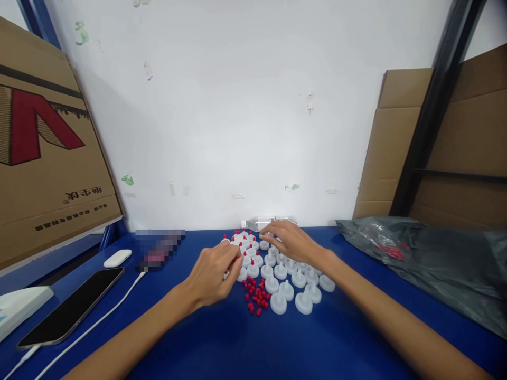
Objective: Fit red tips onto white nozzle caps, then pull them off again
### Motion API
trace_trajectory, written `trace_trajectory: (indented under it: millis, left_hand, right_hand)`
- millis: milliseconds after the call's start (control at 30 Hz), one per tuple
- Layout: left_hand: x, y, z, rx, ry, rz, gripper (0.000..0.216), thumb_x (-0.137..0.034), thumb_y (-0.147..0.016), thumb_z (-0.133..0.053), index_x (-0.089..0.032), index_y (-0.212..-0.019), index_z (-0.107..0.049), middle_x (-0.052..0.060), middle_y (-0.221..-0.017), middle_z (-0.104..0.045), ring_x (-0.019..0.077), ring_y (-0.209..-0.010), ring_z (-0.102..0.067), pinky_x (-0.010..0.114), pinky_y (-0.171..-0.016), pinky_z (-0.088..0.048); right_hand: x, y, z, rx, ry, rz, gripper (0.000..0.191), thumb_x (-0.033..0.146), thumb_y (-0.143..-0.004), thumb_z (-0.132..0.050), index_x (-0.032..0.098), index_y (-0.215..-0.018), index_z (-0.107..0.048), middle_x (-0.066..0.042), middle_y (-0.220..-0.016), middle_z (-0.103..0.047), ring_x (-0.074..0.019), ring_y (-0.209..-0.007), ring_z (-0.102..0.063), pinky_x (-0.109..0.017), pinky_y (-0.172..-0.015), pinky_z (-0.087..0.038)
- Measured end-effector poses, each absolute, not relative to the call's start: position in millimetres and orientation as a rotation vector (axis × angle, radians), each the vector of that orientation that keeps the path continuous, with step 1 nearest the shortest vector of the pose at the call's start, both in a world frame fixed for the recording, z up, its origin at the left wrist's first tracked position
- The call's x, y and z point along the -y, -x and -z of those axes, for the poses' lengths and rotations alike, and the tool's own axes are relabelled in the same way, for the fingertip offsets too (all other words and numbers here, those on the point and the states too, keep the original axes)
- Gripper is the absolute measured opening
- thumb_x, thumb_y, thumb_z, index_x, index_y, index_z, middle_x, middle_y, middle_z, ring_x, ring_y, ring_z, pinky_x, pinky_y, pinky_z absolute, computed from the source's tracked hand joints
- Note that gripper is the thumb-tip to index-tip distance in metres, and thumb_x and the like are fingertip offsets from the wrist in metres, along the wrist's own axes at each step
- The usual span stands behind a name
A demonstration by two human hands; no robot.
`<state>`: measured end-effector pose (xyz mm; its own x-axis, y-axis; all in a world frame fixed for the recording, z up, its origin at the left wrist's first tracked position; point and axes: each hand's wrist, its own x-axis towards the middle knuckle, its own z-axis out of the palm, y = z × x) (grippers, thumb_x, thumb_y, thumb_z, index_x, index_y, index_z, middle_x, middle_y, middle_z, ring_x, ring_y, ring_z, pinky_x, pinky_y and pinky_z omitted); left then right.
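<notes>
My left hand (217, 272) is closed, thumb and fingers pinched together over the left edge of a group of white plastic caps with red tips (252, 268). What it pinches is mostly hidden; a trace of red shows by the fingertips. Reaching across the back of the group, my right hand (291, 240) has its fingers stretched out and the thumb apart, close to a white cap (264, 245). Under and in front of it stand several white nozzle caps without red tips (280, 271). Small loose red tips (256, 295) lie in a pile between the hands.
A clear plastic bottle (259, 224) lies against the white wall. To the left are a phone (73, 306), a white earbud case (118, 258) and a charging cable (95, 323). A grey plastic bag (435, 274) lies right; cardboard boxes (51, 126) flank the table.
</notes>
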<state>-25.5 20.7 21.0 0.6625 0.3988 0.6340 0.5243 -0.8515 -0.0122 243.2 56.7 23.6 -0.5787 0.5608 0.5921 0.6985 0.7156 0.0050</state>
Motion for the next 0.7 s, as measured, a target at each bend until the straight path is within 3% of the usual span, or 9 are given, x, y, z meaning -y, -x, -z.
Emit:
trace_trajectory:
  millis: [167, 367, 500, 700]
  left_hand:
    - [-10, 14, -17, 0.804, 2.774, 0.818, 0.018, -0.023, -0.1, -0.044, -0.02, -0.094, -0.061, 0.005, -0.093, -0.06, 0.0191, -0.089, -0.053, 0.029, -0.065, -0.04]
    - [-8, 12, -11, 0.71, 2.831, 0.746, 0.023, -0.021, -0.099, -0.047, -0.022, -0.105, -0.068, 0.008, -0.099, -0.061, 0.0209, -0.093, -0.053, 0.03, -0.069, -0.048]
    - [-7, 11, -8, 0.659, 2.883, 0.677, 0.024, -0.022, -0.097, -0.051, -0.024, -0.117, -0.064, 0.008, -0.1, -0.064, 0.0228, -0.098, -0.054, 0.032, -0.073, -0.051]
    - [-2, 9, -7, 0.682, 2.95, 0.591, 0.043, -0.021, -0.096, -0.054, -0.025, -0.138, -0.047, 0.005, -0.107, -0.066, 0.0227, -0.103, -0.056, 0.031, -0.073, -0.051]
  right_hand:
    - [-56, -236, -17, 2.491, 0.955, 0.236, 0.038, 0.031, -0.107, -0.034, 0.017, -0.099, -0.068, -0.008, -0.097, -0.073, -0.0217, -0.094, -0.066, -0.035, -0.086, -0.047]
    - [-51, -236, -20, 2.519, 0.978, 0.233, 0.043, 0.034, -0.107, -0.031, 0.018, -0.089, -0.066, -0.006, -0.085, -0.07, -0.0211, -0.084, -0.065, -0.034, -0.081, -0.047]
    - [-50, -233, -17, 2.518, 0.968, 0.209, 0.046, 0.04, -0.106, -0.032, 0.017, -0.089, -0.069, -0.007, -0.083, -0.07, -0.0218, -0.085, -0.066, -0.035, -0.083, -0.047]
    - [-48, -231, -13, 2.515, 0.973, 0.23, 0.052, 0.043, -0.106, -0.031, 0.017, -0.085, -0.07, -0.008, -0.082, -0.071, -0.0223, -0.085, -0.066, -0.036, -0.085, -0.047]
